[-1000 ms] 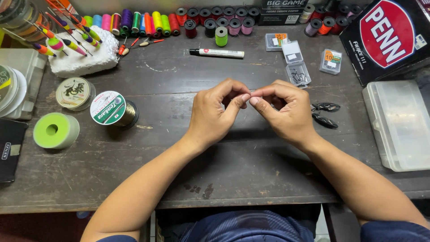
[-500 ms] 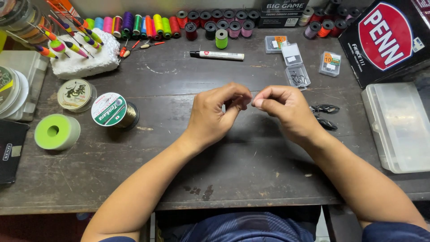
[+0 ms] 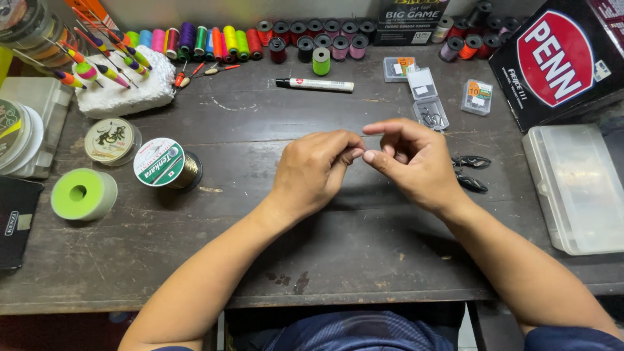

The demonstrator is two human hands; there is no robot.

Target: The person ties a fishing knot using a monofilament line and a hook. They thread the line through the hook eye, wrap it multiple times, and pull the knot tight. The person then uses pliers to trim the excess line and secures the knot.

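Your left hand [image 3: 315,172] and right hand [image 3: 409,162] meet fingertip to fingertip over the dark table [image 3: 260,247], both pinched narrow on something too small to see, with the black clips [image 3: 469,172] just beside your right.

I count on my table [image 3: 195,260]: one white marker [image 3: 315,84], one lime foam roll [image 3: 83,194], two flat line spools [image 3: 112,141], three small hook packets [image 3: 431,112], one clear plastic box [image 3: 575,185].
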